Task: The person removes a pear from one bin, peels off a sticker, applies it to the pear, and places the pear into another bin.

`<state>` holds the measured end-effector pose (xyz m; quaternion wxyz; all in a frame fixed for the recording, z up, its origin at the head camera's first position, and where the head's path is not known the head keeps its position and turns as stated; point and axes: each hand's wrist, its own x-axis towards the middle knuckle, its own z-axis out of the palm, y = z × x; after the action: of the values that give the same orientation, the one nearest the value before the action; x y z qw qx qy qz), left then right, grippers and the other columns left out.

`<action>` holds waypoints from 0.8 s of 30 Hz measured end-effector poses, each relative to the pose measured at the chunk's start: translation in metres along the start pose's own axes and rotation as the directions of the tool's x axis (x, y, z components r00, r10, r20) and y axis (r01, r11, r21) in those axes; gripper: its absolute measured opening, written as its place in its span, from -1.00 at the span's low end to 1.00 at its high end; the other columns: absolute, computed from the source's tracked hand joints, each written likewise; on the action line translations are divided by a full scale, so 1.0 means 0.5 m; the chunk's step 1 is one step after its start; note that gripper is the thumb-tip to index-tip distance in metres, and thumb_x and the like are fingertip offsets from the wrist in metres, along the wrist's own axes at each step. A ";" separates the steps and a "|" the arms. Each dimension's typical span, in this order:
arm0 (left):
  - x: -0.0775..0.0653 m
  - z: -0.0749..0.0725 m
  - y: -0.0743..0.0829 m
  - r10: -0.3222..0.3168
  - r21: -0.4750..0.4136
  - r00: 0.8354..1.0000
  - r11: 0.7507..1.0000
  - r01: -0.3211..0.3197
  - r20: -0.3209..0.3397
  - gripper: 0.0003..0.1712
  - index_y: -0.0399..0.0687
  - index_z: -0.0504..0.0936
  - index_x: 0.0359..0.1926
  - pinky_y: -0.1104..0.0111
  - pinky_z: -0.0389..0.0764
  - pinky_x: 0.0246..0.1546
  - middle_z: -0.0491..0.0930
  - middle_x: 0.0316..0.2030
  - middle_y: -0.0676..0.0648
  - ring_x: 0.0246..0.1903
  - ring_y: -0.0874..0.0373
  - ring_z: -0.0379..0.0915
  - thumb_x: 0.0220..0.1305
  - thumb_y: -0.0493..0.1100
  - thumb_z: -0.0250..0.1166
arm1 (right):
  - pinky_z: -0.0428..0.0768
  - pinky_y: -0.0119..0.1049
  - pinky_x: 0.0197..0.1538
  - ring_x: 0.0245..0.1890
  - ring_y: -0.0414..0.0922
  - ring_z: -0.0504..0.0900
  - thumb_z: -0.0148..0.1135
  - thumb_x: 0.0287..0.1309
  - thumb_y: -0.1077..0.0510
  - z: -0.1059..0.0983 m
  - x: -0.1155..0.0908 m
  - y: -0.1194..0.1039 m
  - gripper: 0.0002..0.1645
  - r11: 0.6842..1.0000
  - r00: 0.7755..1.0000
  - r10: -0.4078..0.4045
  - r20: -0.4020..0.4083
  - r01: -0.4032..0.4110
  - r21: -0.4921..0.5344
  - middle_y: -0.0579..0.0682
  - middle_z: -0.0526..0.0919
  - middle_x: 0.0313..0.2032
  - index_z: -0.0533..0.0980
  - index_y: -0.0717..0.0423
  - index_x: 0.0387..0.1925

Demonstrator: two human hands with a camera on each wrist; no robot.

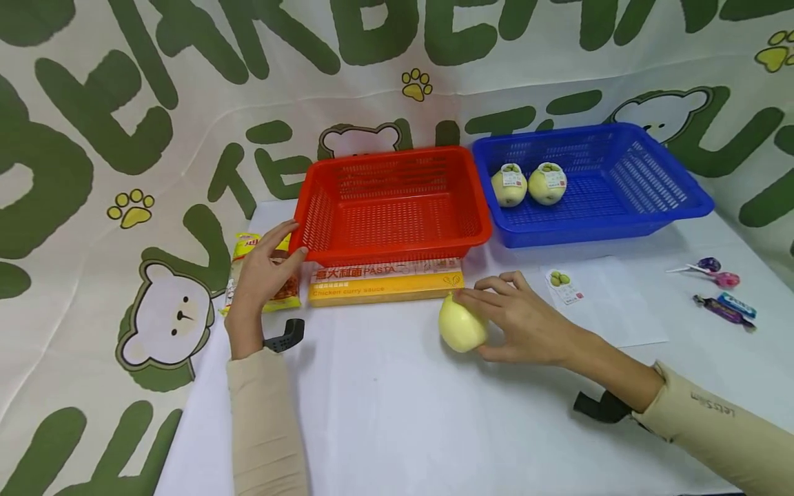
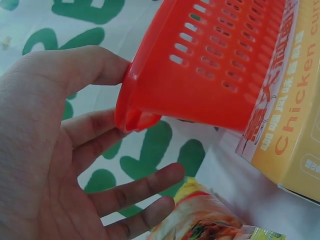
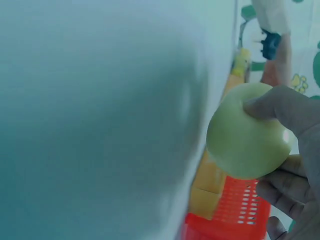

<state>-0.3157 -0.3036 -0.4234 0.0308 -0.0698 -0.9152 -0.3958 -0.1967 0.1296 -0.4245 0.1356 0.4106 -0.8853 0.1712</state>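
Note:
My right hand holds a pale yellow pear between thumb and fingers, above the white table in front of the boxes. In the right wrist view, the thumb presses on the pear, with fingers round its far side. My left hand pinches the left rim of the red basket, thumb on one side and index finger on the other. The left wrist view shows its other fingers spread away from the rim of that basket.
A yellow pasta box lies along the red basket's front, beside a yellow food packet. The blue basket contains two labelled pears. A label sheet lies at right, near lollipops and wrapped candies.

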 end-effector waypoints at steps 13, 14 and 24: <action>-0.005 0.004 0.010 0.007 0.071 1.000 0.997 -0.007 0.000 -0.28 0.26 0.27 0.51 0.06 0.63 -0.08 0.13 0.51 0.09 0.13 -0.12 0.42 0.38 0.20 0.17 | 0.21 0.10 0.21 0.34 -0.01 0.28 0.58 -0.11 -0.16 0.011 -0.062 -0.003 0.18 0.991 0.983 0.125 0.133 -0.130 0.025 -0.04 0.39 0.38 0.23 0.06 0.49; -0.005 0.004 0.013 0.005 0.074 1.000 0.997 -0.005 0.001 -0.28 0.25 0.28 0.51 0.06 0.63 -0.08 0.13 0.51 0.09 0.13 -0.11 0.42 0.39 0.20 0.16 | 0.18 0.13 0.24 0.37 0.00 0.24 0.57 -0.09 -0.18 0.002 -0.071 0.002 0.18 0.985 0.974 0.156 0.162 -0.165 0.045 -0.05 0.36 0.40 0.20 0.03 0.50; -0.014 0.004 0.071 0.096 0.122 0.992 0.989 -0.086 -0.076 -0.42 -0.02 0.49 0.36 -0.22 0.40 0.19 0.31 0.42 -0.01 0.42 -0.06 0.14 0.37 0.01 0.20 | 0.30 0.31 0.12 0.14 0.20 0.45 0.42 0.18 0.18 -0.092 -0.161 0.155 -0.56 0.905 0.909 0.414 0.045 -0.417 0.085 0.18 0.62 0.04 0.60 0.22 0.08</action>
<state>-0.3036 -0.2785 -0.4000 0.0903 -0.0932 -0.9308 -0.3416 -0.2018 0.2505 -0.4285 0.0655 0.2206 -0.9452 0.2317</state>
